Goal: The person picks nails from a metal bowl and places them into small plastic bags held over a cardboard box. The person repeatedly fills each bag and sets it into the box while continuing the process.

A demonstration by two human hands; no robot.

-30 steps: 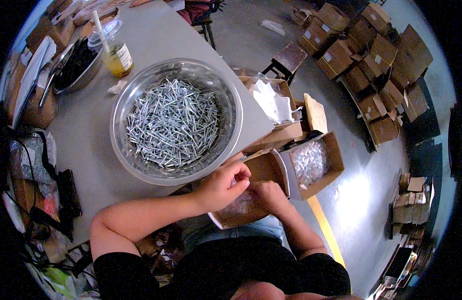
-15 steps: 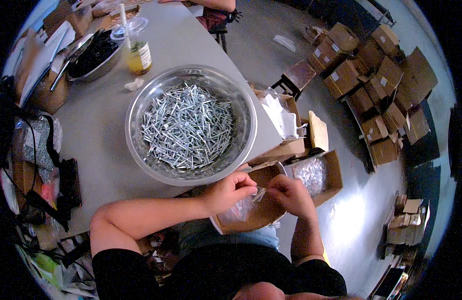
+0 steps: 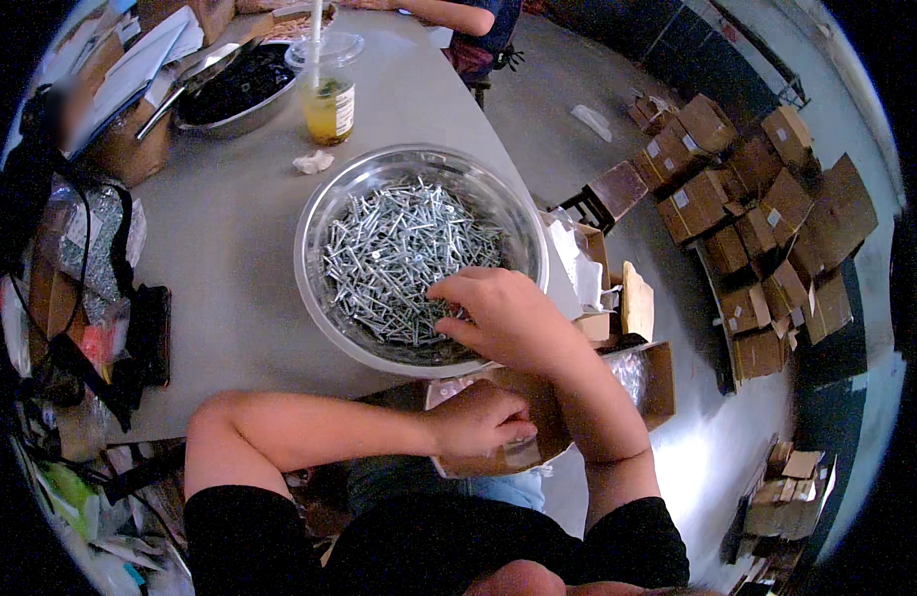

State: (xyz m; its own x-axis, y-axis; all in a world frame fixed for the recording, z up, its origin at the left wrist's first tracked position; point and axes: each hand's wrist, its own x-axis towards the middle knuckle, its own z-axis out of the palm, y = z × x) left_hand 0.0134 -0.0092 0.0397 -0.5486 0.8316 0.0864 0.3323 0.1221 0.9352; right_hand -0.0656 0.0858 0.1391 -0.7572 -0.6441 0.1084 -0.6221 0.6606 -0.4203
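A big round metal bowl (image 3: 324,323) on the table is filled with loose silver screws (image 3: 399,248). Over its near right part reaches my right hand (image 3: 503,313), thumb and fingers apart, fingertips at the screws; I see nothing between them. My left hand (image 3: 478,425) is closed over an open cardboard box (image 3: 553,422) just below the bowl. From its fingers hangs a small clear plastic bag (image 3: 523,455), partly covered by the hand. More clear plastic (image 3: 443,390) shows in the box beside my left wrist.
A second carton (image 3: 661,382) with clear bags stands right of the box. Farther back on the grey table (image 3: 220,248) are a drink cup (image 3: 329,111), crumpled tissue (image 3: 313,162) and an oval pan (image 3: 240,94). Another person's arm (image 3: 448,14) rests at the far end. Stacked cartons (image 3: 746,219) stand right.
My right hand has left the plastic bag and moved up and left into the bowl. My left hand keeps the bag, now slightly lower. The whole view has shifted.
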